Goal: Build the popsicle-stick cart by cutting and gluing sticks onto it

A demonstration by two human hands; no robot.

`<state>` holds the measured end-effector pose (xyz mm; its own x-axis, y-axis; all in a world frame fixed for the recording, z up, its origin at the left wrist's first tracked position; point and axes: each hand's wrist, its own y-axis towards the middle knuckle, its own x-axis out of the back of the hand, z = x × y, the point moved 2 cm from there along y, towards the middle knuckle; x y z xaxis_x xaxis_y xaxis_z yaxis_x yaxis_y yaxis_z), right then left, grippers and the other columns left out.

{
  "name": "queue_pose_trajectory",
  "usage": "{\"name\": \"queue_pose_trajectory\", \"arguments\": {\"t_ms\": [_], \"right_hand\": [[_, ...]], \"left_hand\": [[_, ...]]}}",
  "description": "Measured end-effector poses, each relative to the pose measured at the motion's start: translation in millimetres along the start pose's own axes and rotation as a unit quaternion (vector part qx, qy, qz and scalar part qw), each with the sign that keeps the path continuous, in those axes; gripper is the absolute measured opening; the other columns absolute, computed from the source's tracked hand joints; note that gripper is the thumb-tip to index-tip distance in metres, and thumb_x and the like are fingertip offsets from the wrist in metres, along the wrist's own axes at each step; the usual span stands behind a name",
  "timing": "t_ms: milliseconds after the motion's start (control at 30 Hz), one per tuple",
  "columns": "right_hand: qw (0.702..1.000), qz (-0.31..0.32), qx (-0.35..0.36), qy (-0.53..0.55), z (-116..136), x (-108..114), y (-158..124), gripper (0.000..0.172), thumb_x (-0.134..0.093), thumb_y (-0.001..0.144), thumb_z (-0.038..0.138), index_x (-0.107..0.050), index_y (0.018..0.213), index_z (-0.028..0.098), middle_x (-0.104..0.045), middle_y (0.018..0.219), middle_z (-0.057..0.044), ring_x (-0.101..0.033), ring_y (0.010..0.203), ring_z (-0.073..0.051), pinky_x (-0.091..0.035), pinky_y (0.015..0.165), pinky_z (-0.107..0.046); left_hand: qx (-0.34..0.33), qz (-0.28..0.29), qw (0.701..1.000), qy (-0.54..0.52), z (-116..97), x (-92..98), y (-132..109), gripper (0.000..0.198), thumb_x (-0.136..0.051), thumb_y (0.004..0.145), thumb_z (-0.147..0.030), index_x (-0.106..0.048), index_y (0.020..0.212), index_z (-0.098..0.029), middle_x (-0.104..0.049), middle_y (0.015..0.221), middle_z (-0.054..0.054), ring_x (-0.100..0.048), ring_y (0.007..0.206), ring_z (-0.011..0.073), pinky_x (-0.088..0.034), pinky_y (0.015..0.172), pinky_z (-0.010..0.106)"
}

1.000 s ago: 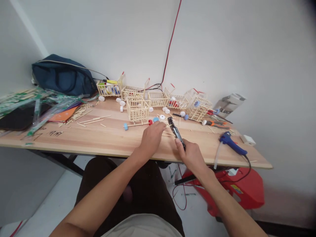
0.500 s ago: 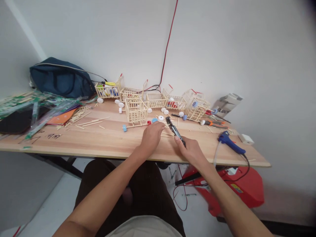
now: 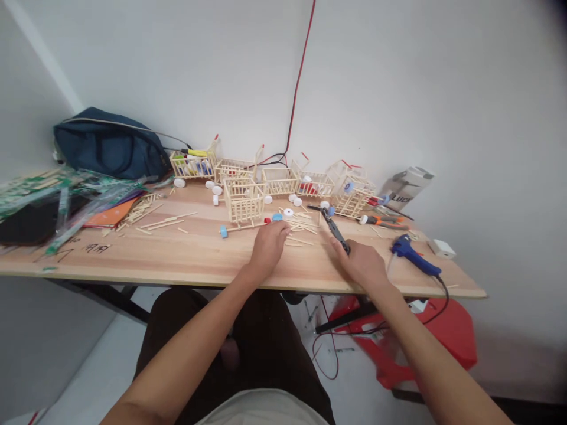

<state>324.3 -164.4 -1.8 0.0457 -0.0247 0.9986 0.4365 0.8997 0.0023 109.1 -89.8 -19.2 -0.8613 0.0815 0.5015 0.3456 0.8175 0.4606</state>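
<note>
My left hand [image 3: 268, 247] is low over the tabletop, fingers bent and pressed together at the near left side of a loose pile of thin wooden sticks [image 3: 305, 224]. What its fingertips pinch, if anything, I cannot make out. Wrapped in my right hand [image 3: 361, 262] is a dark grey pliers-like tool [image 3: 335, 229], its head pointing away from me. Just behind my left hand are a blue bottle cap [image 3: 277, 217] and a white wheel [image 3: 288, 212]. A small stick-built cart [image 3: 243, 203] stands to the left of them, beside an axle with a light blue cap wheel [image 3: 223, 232].
More stick carts [image 3: 280, 180] line the wall. At right lie orange-handled pliers [image 3: 385, 222], a blue glue gun [image 3: 414, 255] and a white adapter [image 3: 442, 248]. A blue bag [image 3: 110, 144], plastic wrappers [image 3: 82, 203] and an orange sheet [image 3: 113, 213] occupy the left.
My right hand has moved the tool right, away from my left hand. My left hand has shifted slightly left and down, and the stick seen between hand and tool no longer shows there.
</note>
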Motion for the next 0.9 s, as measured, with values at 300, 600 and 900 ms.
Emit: {"name": "queue_pose_trajectory", "arguments": {"t_ms": [300,600,900], "right_hand": [[0.998,-0.023,-0.010,-0.064,-16.8,1.2,12.0,0.076,-0.033,0.089,0.076,-0.065,0.111,0.010,-0.069,0.106,-0.023,-0.066,0.103,-0.039,-0.049,0.081,-0.045],[0.913,-0.265,0.296,0.095,2.4,8.8,5.1,0.047,-0.058,0.093,0.047,-0.062,0.127,0.015,-0.063,0.129,-0.018,-0.058,0.120,-0.033,-0.045,0.101,-0.049],[0.775,-0.313,0.523,0.167,114.7,23.7,-24.3,0.014,-0.056,0.098,0.024,-0.070,0.096,0.021,-0.071,0.091,-0.005,-0.060,0.087,-0.020,-0.043,0.078,-0.034]], "left_hand": [[0.089,0.070,0.946,-0.304,2.9,5.5,-2.7,0.026,-0.054,0.089,-0.038,-0.064,0.084,-0.015,-0.045,0.058,-0.006,-0.036,0.049,0.0088,-0.030,0.052,0.023],[0.004,0.004,0.996,-0.088,2.2,34.8,-18.7,0.019,-0.056,0.090,-0.026,-0.067,0.077,-0.018,-0.064,0.069,-0.001,-0.057,0.067,0.0144,-0.040,0.065,0.025],[-0.063,-0.024,0.996,0.054,-6.6,68.4,-27.9,0.015,-0.062,0.093,-0.023,-0.070,0.081,-0.019,-0.075,0.083,0.003,-0.067,0.078,0.0173,-0.047,0.073,0.027]]}}
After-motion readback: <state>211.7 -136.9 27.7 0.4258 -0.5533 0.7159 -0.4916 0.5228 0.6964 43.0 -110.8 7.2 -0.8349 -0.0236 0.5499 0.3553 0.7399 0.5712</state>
